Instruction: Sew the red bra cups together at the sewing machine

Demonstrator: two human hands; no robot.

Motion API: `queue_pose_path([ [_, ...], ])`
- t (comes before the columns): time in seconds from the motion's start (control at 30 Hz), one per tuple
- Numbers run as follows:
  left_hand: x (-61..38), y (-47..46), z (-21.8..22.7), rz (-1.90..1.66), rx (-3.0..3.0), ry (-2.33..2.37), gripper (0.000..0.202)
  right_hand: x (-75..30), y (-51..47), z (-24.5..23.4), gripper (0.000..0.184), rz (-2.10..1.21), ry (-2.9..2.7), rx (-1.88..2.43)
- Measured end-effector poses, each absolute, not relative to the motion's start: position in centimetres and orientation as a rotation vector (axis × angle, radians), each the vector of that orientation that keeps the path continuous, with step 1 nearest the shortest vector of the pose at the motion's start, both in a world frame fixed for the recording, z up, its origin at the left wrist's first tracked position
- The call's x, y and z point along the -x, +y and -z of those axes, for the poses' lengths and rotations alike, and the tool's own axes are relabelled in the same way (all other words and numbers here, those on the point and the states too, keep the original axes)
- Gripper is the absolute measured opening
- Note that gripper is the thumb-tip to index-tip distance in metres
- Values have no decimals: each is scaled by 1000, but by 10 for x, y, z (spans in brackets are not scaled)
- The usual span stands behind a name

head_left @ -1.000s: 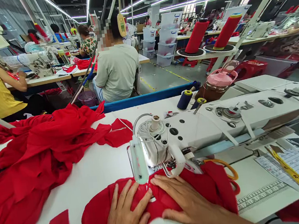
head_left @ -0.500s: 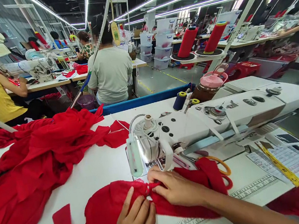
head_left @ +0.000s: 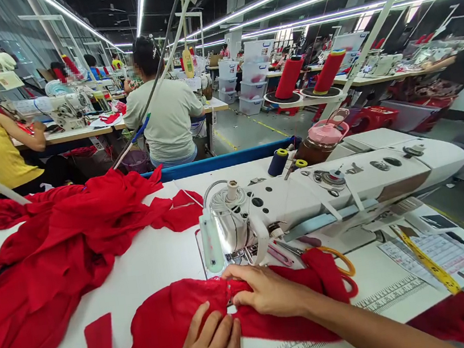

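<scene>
A red fabric piece (head_left: 162, 322) lies in front of the sewing machine (head_left: 270, 203), with a strap-like end at its left. My left hand (head_left: 210, 344) rests on it, fingers extended and lying on the cloth. Just before the needle area, my right hand (head_left: 266, 293) pinches a gathered edge of the same piece between thumb and fingers. A small whitish patch shows near that edge. The presser foot is partly hidden behind the machine head.
A big heap of red cloth (head_left: 64, 238) covers the table's left side. Orange-handled scissors (head_left: 342, 259), a yellow tape measure (head_left: 430, 264) and paper sheets (head_left: 445, 250) lie at right. Thread cones (head_left: 290, 76) stand beyond the machine. Co-workers sit ahead, one in a grey shirt (head_left: 167, 114).
The view has shifted slightly. Both hands stay almost in place on the red fabric, with only small finger movements. The co-worker in the grey shirt has leaned a little left.
</scene>
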State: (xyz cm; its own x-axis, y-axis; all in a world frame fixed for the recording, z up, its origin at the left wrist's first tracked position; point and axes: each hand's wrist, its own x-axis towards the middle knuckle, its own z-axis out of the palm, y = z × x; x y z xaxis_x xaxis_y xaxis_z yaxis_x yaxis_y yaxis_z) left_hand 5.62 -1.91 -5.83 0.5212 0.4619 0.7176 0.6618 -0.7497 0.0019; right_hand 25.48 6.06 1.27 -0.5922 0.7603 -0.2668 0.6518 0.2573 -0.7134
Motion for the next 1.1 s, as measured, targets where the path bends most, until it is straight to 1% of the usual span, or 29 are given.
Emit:
queue_pose_path([
  [0.07, -58, -20, 60, 1062, 2489, -931, 38, -253, 56, -13, 34, -1150, -2413, 1391],
  [0.27, -67, -23, 65, 987, 2490, -987, 36, -243, 46, -3, 30, -799, -2465, 1564],
  [0.43, -70, -19, 62, 952, 2447, -1000, 33, -248, 41, 8, 36, -584, -2427, 1619],
  [0.5, -70, -19, 62, 930, 2430, -997, 31, -256, 37, 13, 33, -393, -2401, 1539],
  [0.57, -70, -19, 63, 901, 2426, -988, 30, -263, 31, 18, 30, -201, -2373, 1319],
  [0.6, -71, -20, 63, 890, 2424, -979, 30, -266, 29, 20, 31, -166, -2364, 1184],
  [0.67, -71, -20, 63, 872, 2420, -983, 31, -268, 25, 25, 31, -231, -2368, 966],
  [0.77, -69, -16, 57, 933, 2474, -957, 35, -266, 25, 34, 23, -317, -2405, 877],
  [0.87, -64, -6, 48, 974, 2597, -943, 37, -264, 25, 41, 23, -257, -2423, 891],
  [0.97, -60, 3, 46, 921, 2570, -1028, 31, -265, 26, 40, 23, -273, -2427, 900],
  [1.03, -59, 5, 51, 885, 2509, -1051, 27, -267, 28, 35, 24, -307, -2439, 995],
  [1.1, -59, 4, 58, 852, 2465, -1035, 25, -267, 32, 28, 27, -269, -2460, 1175],
])
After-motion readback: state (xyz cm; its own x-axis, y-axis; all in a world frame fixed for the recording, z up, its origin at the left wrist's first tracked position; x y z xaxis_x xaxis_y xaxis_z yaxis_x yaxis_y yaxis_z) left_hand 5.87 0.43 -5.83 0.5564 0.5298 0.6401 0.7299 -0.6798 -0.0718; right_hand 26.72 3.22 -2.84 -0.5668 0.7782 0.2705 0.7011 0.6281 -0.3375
